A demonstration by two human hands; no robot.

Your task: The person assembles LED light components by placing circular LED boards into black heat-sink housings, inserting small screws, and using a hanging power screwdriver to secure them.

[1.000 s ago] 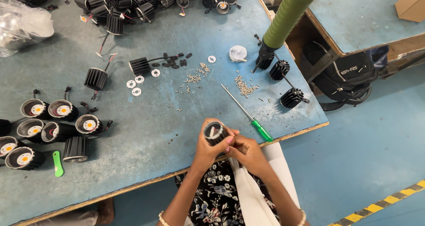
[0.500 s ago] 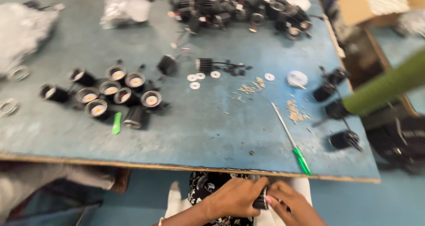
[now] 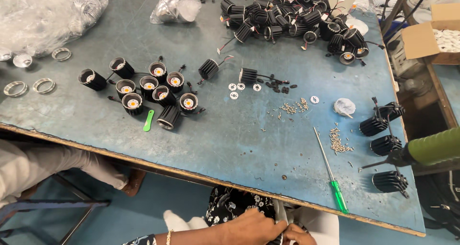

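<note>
Head view, left hand (image 3: 251, 226): seen below the table edge, over the lap, fingers curled against white cloth (image 3: 316, 226); whether anything is gripped cannot be told.
Head view, right hand (image 3: 298, 235): only partly shown at the bottom edge, touching the left hand; its grip cannot be told.
Table (image 3: 230, 144): blue and worn.
Screwdriver (image 3: 331, 178): green-handled, laid near the front edge.
Screws (image 3: 339, 142): heaped just beside its shaft.
Black lamp housings (image 3: 148, 89): grouped at left, well apart from the hands.

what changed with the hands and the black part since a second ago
Both hands, left hand and right hand, dropped from above the table edge to below it, near the lap; the black round part they held up is now hidden between them. The green-handled screwdriver, screws and lamp housings stayed on the table.
</note>
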